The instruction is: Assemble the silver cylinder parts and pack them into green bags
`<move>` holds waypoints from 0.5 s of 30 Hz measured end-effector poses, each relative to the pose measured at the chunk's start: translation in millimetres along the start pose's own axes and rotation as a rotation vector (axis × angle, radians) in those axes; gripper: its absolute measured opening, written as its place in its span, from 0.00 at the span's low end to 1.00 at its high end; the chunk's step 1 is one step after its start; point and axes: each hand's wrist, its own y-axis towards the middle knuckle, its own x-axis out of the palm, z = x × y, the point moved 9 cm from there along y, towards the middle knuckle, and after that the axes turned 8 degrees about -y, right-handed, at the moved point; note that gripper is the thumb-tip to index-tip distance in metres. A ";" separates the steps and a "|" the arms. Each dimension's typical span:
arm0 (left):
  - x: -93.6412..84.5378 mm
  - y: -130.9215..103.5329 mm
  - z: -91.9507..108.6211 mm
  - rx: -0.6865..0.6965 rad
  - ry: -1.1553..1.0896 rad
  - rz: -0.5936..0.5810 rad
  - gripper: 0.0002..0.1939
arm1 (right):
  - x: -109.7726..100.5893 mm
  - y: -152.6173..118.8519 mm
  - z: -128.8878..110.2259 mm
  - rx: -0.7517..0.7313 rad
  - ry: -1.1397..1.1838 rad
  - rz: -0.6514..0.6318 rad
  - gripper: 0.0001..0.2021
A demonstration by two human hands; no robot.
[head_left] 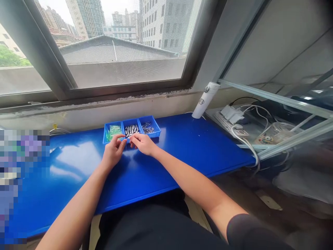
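Close together in front of a blue three-part bin [157,134], my left hand [113,150] and my right hand [143,143] nearly meet. The fingers of both are bent in a pinch; whatever small thing may be between the tips is too small to name. Green and clear thin pieces [114,130] fill the bin's left compartment. In the middle one lie short black and white cylinders [132,130], partly covered by my right fingers. Thin dark and silvery pieces [148,127] are in the right compartment.
The blue table [182,149] runs along the wall under a window. A white tumbler [205,100] stands at its back right. Beyond the right edge are plugs on a power strip [231,114], a white cable [251,147] and a metal frame [281,95]. A blurred patch covers the left edge.
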 end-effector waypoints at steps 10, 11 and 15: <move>-0.5 1.4 -1.2 0.019 0.065 0.016 0.11 | -7.2 -1.0 -4.1 -0.011 -0.109 0.058 0.13; -0.8 1.7 -1.5 0.017 0.074 0.017 0.11 | -8.1 -1.4 -4.7 -0.012 -0.121 0.061 0.12; -1.8 2.0 -0.2 0.023 0.089 0.013 0.13 | -9.3 -2.5 -7.6 -0.035 -0.121 0.060 0.10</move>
